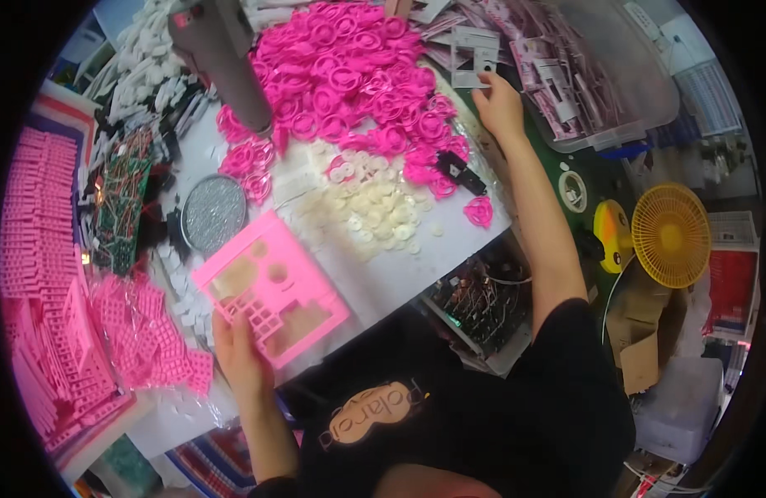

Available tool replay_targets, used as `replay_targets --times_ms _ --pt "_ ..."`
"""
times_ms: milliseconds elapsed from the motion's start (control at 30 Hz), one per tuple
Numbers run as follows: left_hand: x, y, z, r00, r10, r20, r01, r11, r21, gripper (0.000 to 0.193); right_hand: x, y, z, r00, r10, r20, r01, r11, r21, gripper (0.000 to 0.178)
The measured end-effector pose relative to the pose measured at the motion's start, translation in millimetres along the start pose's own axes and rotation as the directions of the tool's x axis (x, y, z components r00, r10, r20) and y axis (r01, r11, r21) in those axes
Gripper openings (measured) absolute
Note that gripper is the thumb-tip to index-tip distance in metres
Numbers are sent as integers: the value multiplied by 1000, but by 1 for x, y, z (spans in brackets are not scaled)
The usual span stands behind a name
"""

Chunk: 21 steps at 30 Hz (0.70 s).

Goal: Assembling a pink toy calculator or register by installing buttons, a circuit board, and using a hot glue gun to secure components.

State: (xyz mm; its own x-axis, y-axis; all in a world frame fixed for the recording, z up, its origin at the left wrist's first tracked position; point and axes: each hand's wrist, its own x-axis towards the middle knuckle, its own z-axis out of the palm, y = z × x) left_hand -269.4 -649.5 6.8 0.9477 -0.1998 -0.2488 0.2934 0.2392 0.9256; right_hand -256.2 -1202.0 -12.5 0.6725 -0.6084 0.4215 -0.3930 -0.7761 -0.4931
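Observation:
My left hand (238,344) grips the lower left edge of a flat pink plastic casing (315,272), held tilted above the table's front edge. The casing has a large window, round holes and a grid of small square openings. At the far right, my right arm is stretched out. The fingertips of my right hand (501,108) are pinched at the lower edge of a pale, partly see-through plastic sheet (464,68) with cut-out shapes. Beside that hand is a pile of pink and white printed packets (557,91) in a clear plastic bin (648,91).
A heap of pink ring-shaped parts (341,75) covers the far table, with cream discs (383,212) before it. A grey handheld power tool (234,66) hangs above a round tin of small metal pieces (214,214). Pink panels (39,216) are stacked left; a yellow fan (672,235) stands right.

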Motion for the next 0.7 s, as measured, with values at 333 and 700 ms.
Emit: replay_targets --times_ms 333,700 --pt "-18 15 5 998 24 -65 -27 999 -38 27 55 0 28 988 90 -123 -130 918 -375 36" --pt "16 9 -2 999 -23 28 25 994 -102 31 -54 -135 -70 988 -153 -17 150 940 306 15"
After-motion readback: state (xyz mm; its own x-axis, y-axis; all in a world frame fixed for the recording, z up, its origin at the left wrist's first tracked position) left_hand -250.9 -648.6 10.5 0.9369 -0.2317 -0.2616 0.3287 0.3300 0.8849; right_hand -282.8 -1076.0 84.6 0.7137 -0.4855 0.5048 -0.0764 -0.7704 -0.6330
